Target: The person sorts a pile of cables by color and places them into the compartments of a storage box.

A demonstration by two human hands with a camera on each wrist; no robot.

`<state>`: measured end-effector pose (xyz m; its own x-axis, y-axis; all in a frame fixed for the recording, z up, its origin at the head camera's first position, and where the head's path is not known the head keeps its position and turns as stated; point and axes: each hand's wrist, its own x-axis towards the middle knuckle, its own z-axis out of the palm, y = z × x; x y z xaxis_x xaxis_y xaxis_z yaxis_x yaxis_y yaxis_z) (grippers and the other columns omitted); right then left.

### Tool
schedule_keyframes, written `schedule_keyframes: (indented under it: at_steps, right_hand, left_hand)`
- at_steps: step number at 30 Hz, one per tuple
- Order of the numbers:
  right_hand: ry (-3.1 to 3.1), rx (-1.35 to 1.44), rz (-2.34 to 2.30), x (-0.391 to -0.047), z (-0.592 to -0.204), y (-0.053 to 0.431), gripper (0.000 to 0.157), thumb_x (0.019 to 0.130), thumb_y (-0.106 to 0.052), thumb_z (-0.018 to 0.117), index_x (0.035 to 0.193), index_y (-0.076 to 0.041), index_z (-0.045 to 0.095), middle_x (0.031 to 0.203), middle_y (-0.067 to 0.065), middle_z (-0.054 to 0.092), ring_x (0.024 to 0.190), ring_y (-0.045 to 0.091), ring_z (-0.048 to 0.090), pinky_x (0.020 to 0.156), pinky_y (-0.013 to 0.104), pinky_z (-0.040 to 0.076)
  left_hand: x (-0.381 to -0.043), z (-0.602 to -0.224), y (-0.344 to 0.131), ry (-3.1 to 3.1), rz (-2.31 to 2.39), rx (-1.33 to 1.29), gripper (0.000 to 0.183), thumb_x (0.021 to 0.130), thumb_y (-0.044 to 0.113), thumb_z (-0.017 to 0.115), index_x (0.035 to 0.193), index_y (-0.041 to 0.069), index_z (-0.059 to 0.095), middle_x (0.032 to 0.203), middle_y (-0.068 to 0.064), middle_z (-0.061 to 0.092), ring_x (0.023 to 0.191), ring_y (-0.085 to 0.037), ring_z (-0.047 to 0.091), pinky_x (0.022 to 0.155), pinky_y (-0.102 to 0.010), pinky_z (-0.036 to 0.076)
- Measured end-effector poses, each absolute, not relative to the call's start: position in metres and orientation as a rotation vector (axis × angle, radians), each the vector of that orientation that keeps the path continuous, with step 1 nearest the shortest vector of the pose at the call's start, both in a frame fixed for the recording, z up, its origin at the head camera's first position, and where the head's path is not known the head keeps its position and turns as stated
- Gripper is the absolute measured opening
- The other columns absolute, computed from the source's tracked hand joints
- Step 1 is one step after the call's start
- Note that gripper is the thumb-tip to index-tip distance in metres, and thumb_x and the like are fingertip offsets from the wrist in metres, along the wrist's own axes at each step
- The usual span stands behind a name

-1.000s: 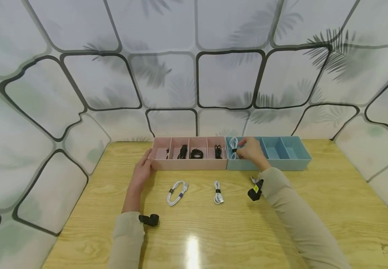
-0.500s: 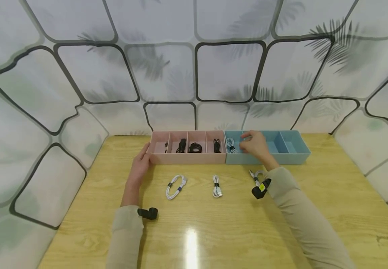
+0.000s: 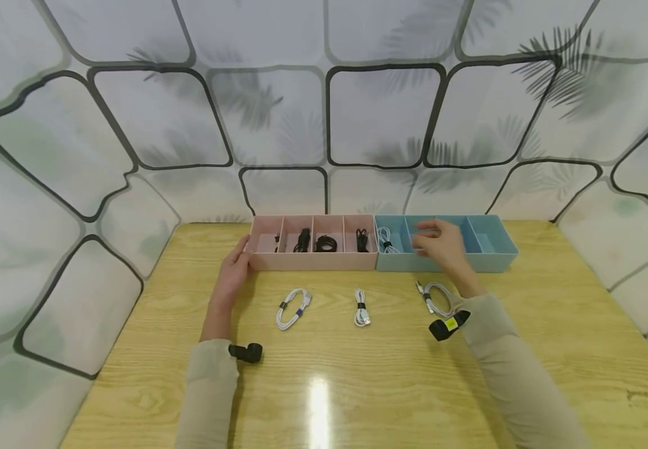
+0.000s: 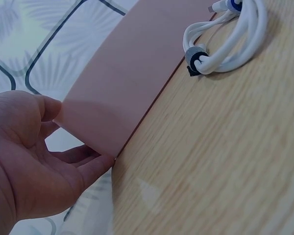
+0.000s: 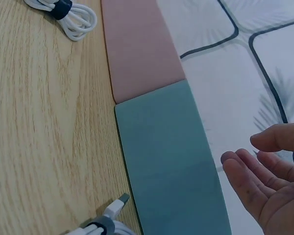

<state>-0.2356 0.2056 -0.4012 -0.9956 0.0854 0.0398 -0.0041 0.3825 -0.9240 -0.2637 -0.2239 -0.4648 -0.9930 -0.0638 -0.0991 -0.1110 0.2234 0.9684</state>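
At the left end of the pink divided box (image 3: 312, 262), my left hand (image 3: 232, 274) grips the end wall, its thumb at the top corner in the left wrist view. My right hand (image 3: 441, 243) is over the middle of the blue divided box (image 3: 441, 263). Its fingers are loosely bent with nothing between them in the right wrist view. A bundled white cable (image 3: 385, 240) lies in the blue box's leftmost compartment. Black cables, among them a coiled black cable (image 3: 326, 244), lie in the pink box's compartments.
In front of the boxes on the wooden table (image 3: 279, 386) lie a looped white cable (image 3: 293, 310), a bundled white cable with a black tie (image 3: 362, 308) and another white cable (image 3: 435, 298), near the right sleeve. A patterned backdrop (image 3: 385, 118) stands behind.
My right hand has let go of the white cable in the blue box's left compartment and moved to the right, up off it. My left hand stays at the pink box's end.
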Motion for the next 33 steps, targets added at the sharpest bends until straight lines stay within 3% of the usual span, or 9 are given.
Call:
schedule_keyframes:
  at_steps: [6, 12, 18, 22, 25, 29, 33]
  right_hand:
    - [-2.445, -0.092, 1.812, -0.222, -0.405, 0.22, 0.044, 0.096, -0.014, 0.064, 0.133, 0.006, 0.052, 0.108, 0.017, 0.068, 0.082, 0.011, 0.071, 0.08, 0.04, 0.06]
    - [-2.404, -0.084, 1.914, -0.209, -0.415, 0.235, 0.049, 0.096, -0.015, 0.065, 0.135, 0.009, 0.048, 0.096, -0.008, 0.069, 0.083, 0.008, 0.071, 0.079, 0.037, 0.06]
    - [-2.446, -0.096, 1.885, -0.202, -0.428, 0.253, 0.04, 0.096, -0.013, 0.065, 0.126, 0.011, 0.054, 0.087, -0.015, 0.067, 0.079, 0.005, 0.068, 0.072, 0.031, 0.06]
    - [-2.554, -0.056, 1.763, -0.199, -0.43, 0.264, 0.04, 0.096, -0.014, 0.065, 0.123, 0.014, 0.056, 0.084, -0.01, 0.068, 0.078, 0.007, 0.068, 0.069, 0.032, 0.06]
    - [-2.65, 0.007, 1.683, -0.197, -0.429, 0.269, 0.04, 0.096, -0.014, 0.065, 0.123, 0.014, 0.057, 0.09, 0.001, 0.07, 0.079, 0.011, 0.069, 0.069, 0.034, 0.06]
    - [-2.819, 0.051, 1.575, -0.193, -0.428, 0.275, 0.038, 0.094, -0.01, 0.065, 0.123, 0.014, 0.057, 0.096, 0.016, 0.068, 0.078, 0.02, 0.067, 0.065, 0.035, 0.06]
    - [-3.003, 0.037, 1.474, -0.191, -0.431, 0.28, 0.041, 0.091, -0.011, 0.067, 0.122, 0.014, 0.056, 0.096, 0.019, 0.067, 0.077, 0.024, 0.064, 0.063, 0.038, 0.059]
  left_hand:
    - [-0.265, -0.465, -0.224, 2.428, 1.924, -0.17, 0.052, 0.105, 0.024, 0.039, 0.156, 0.025, 0.034, 0.163, -0.003, 0.024, 0.145, -0.02, 0.026, 0.117, -0.04, 0.029]
    - [-0.265, -0.466, -0.226, 2.47, 1.904, -0.155, 0.051, 0.105, 0.026, 0.041, 0.156, 0.025, 0.035, 0.162, -0.006, 0.026, 0.145, -0.022, 0.027, 0.117, -0.04, 0.029]
    - [-0.263, -0.465, -0.225, 2.453, 1.919, -0.144, 0.051, 0.105, 0.026, 0.041, 0.156, 0.024, 0.034, 0.162, -0.009, 0.026, 0.143, -0.024, 0.029, 0.117, -0.04, 0.029]
    - [-0.262, -0.465, -0.225, 2.42, 1.948, -0.162, 0.051, 0.105, 0.024, 0.04, 0.156, 0.025, 0.034, 0.162, -0.008, 0.026, 0.14, -0.025, 0.034, 0.115, -0.042, 0.034]
    - [-0.261, -0.466, -0.226, 2.403, 1.967, -0.168, 0.052, 0.105, 0.022, 0.039, 0.156, 0.024, 0.033, 0.162, -0.008, 0.025, 0.139, -0.026, 0.036, 0.113, -0.043, 0.037]
    - [-0.26, -0.466, -0.225, 2.416, 1.949, -0.13, 0.051, 0.106, 0.023, 0.038, 0.157, 0.023, 0.031, 0.163, -0.008, 0.023, 0.142, -0.026, 0.032, 0.113, -0.043, 0.036]
    - [-0.26, -0.466, -0.222, 2.398, 1.967, -0.114, 0.051, 0.107, 0.024, 0.036, 0.158, 0.022, 0.03, 0.163, -0.01, 0.021, 0.143, -0.028, 0.031, 0.114, -0.044, 0.035]
